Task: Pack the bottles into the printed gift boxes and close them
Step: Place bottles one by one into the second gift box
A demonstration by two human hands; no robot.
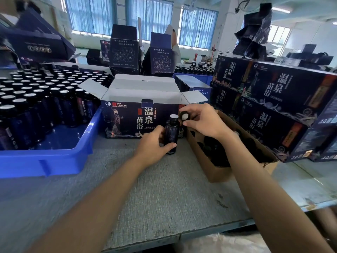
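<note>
A dark bottle (171,132) with a foil-sealed mouth stands upright on the grey table, and my left hand (152,146) grips its body. My right hand (202,121) pinches a black cap (184,116) just right of the bottle's neck, its white liner facing me. Behind them stands a printed gift box (127,117) with its white top flaps open. A blue tray (60,156) at left holds several sealed dark bottles (36,99).
A brown carton (218,168) with black caps inside sits under my right forearm. Closed printed boxes (277,110) are stacked at right. More open boxes (125,50) stand behind. The table's front edge (182,232) runs below my arms.
</note>
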